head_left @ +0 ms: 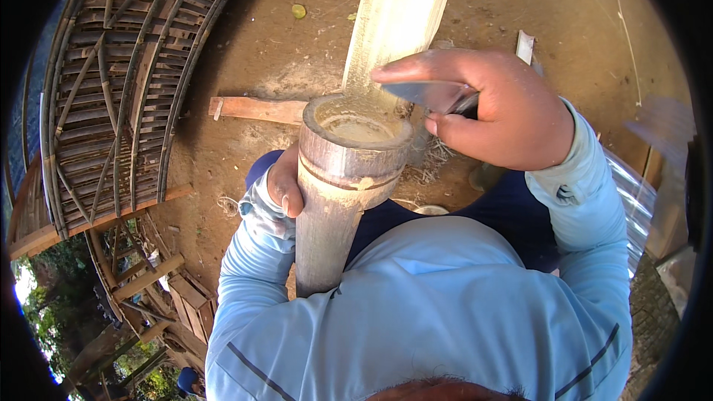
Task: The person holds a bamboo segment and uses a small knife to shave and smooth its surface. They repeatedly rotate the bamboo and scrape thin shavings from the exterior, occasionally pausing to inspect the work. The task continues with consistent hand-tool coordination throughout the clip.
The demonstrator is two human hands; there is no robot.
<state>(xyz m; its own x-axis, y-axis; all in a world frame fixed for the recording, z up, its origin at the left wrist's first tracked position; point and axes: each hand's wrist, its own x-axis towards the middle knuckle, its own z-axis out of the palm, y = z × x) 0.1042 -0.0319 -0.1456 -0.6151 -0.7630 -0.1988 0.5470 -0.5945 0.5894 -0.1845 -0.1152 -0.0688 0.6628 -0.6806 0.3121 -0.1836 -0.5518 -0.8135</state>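
A thick bamboo tube (324,238) leans upright against my body, its open end facing up and away. Around that end runs a wide rim with a groove below it, and pale dust lies inside and on the outer wall. My left hand (284,184) wraps the tube's left side below the rim; most of its fingers are hidden behind it. Just above the rim's right side, my right hand (494,104) pinches a flat grey piece (427,94) between thumb and fingers. Blur keeps me from telling its exact kind.
A pale wooden plank (405,7) stretches away beyond the tube, dusty at its near end. A reddish wood strip (260,109) lies across to the left. Shavings (434,156) litter the dirt ground. A slatted bamboo structure (126,82) stands at the left.
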